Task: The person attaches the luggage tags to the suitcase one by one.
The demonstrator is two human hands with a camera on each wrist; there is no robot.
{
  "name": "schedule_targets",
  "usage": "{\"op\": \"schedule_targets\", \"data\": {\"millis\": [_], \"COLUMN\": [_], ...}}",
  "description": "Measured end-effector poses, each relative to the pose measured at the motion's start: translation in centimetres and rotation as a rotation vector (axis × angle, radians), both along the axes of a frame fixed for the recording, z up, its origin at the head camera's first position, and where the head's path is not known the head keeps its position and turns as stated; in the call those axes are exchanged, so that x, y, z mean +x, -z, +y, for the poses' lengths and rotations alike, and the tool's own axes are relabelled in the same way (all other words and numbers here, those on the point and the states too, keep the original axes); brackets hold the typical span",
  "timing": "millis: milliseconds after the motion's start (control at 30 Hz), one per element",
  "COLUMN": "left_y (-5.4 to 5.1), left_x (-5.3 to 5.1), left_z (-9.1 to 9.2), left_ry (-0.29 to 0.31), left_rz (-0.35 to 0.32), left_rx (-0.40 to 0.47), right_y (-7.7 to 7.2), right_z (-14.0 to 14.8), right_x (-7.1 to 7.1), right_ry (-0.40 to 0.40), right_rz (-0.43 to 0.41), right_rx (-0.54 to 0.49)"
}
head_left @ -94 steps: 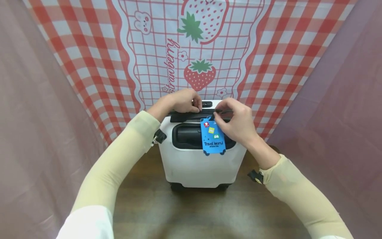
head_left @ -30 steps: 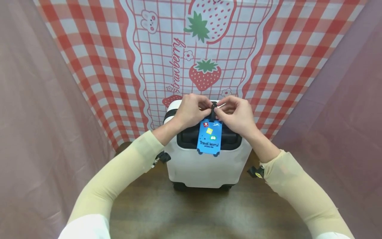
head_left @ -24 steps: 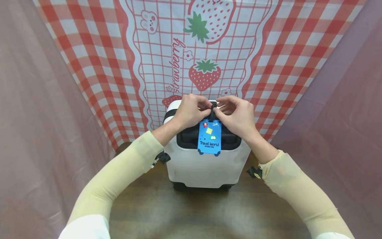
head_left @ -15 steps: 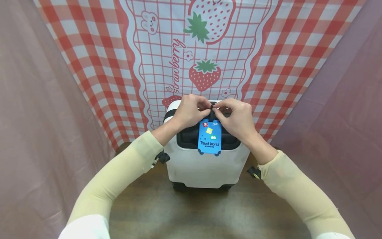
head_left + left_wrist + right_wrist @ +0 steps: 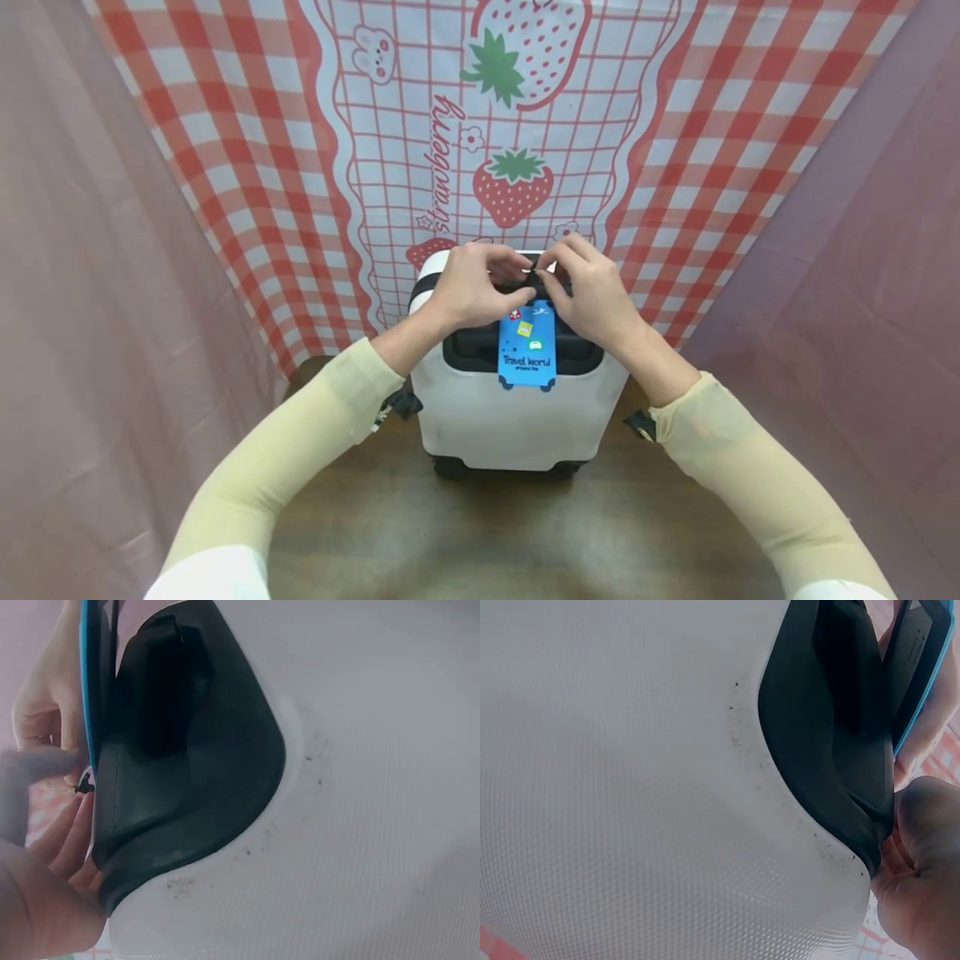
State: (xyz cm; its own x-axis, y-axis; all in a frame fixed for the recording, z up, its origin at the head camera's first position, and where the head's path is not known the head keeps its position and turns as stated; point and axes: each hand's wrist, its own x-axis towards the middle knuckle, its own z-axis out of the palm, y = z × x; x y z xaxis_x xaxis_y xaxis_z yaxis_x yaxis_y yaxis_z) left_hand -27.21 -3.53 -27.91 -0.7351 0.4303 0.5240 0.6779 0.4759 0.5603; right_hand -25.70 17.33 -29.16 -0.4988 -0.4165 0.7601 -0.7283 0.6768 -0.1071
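Note:
A blue luggage tag (image 5: 527,354) printed "Travel World" hangs by a black strap in front of the top handle of a white suitcase (image 5: 517,425). My right hand (image 5: 596,296) pinches the strap's upper end between thumb and fingertips. At the strap's left side is my left hand (image 5: 476,283), its thumb spread apart from its fingers. In the left wrist view, the dark strap end (image 5: 85,784) shows between the hands, beside the edge of the tag (image 5: 86,690). The right wrist view shows the tag's dark back (image 5: 911,656); fingertips there are partly hidden.
The suitcase stands on a brown wooden surface (image 5: 480,533). Behind it hangs a red-and-white checked cloth (image 5: 517,125) with strawberry prints. Pinkish curtains (image 5: 112,333) close off both sides.
Both hands came together at the strap over the last three seconds. In the latest half second, my left thumb has moved down, away from its fingers, while the right hand stays at the strap end.

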Motion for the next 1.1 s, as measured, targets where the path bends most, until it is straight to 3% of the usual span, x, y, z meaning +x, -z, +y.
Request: {"op": "schedule_targets", "data": {"millis": [200, 500, 633, 767, 1100], "left_y": [0.36, 0.76, 0.77, 0.75, 0.76], "left_x": [0.36, 0.48, 0.55, 0.58, 0.62], "left_z": [0.46, 0.71, 0.83, 0.86, 0.82], "left_ry": [-0.042, -0.024, -0.034, -0.049, -0.064], "left_rz": [-0.005, 0.028, 0.024, 0.011, -0.005], "left_rx": [0.059, 0.117, 0.11, 0.099, 0.082], "right_y": [0.12, -0.15, -0.21, -0.21, -0.19], "right_z": [-0.07, 0.09, 0.09, 0.06, 0.36], "right_x": [0.09, 0.04, 0.15, 0.23, 0.12], "right_ry": [0.005, 0.015, 0.031, 0.035, 0.015], "right_rz": [-0.003, 0.004, -0.036, -0.073, -0.048], "right_rx": [0.018, 0.073, 0.083, 0.049, -0.031]}}
